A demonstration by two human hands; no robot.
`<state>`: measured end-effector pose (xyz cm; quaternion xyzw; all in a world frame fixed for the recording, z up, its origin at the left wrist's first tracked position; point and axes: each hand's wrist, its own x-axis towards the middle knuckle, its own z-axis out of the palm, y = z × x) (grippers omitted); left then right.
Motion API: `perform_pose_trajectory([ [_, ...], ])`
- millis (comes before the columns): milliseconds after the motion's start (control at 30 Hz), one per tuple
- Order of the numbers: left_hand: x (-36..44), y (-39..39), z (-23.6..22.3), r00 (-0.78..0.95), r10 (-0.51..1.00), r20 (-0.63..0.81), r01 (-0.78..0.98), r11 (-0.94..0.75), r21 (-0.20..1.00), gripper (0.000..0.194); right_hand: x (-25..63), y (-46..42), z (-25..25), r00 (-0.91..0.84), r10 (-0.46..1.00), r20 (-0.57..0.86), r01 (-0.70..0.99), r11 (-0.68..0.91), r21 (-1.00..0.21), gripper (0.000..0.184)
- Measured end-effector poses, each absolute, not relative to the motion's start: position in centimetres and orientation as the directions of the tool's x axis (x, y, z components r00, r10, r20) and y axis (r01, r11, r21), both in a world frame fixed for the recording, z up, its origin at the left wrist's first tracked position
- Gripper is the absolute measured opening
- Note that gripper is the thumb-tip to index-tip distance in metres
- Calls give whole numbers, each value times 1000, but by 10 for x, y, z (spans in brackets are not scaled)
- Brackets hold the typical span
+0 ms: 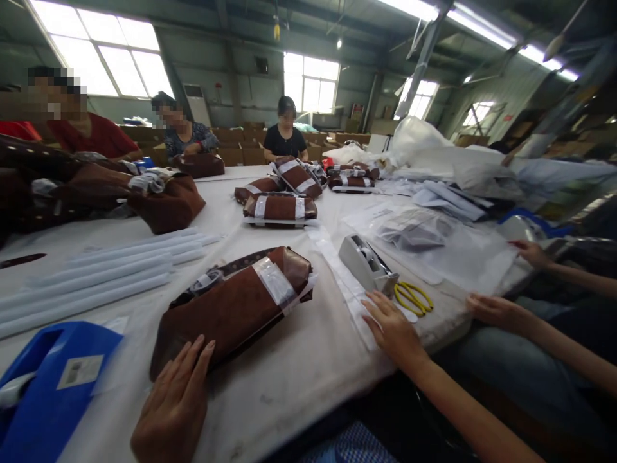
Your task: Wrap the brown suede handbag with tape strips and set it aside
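Note:
A brown suede bag [231,308] wrapped with a white paper band lies on the white table [299,379] in front of me. My left hand [173,402] rests flat on the bag's near end, fingers stretched out. My right hand [393,328] lies open on a strip of clear plastic [344,283], fingers spread, just below a grey tape dispenser [366,260] and beside yellow scissors [413,297]. Neither hand grips anything.
A blue tape dispenser [53,386] sits at the near left, white foam tubes [96,273] behind it. More banded brown bags [279,207] lie mid-table. A neighbour's hands [496,310] rest at the right edge by plastic sheets [434,238]. Three people sit at the far side.

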<state>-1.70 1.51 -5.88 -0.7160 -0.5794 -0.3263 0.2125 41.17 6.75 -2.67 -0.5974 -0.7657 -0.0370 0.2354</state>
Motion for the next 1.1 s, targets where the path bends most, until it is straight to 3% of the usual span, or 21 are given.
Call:
perform_pose_trajectory([
  [133,-17,18,-58,104,684,722,968,-238,86,68,445,67,-46,-164,912,375,985,175,6,36],
  [267,-17,19,-59,126,663,738,967,-248,57,68,439,70,-49,-119,919,376,993,114,35,28],
  [533,-19,18,-60,140,633,761,963,-265,44,67,434,85,-26,-100,914,394,975,168,-143,25],
  [900,-20,18,-59,108,625,773,958,-274,88,65,419,102,1,87,950,301,807,110,-580,14],
  [1100,-22,20,-58,36,624,780,959,-242,150,64,355,72,20,-312,925,216,658,375,-653,6],
])
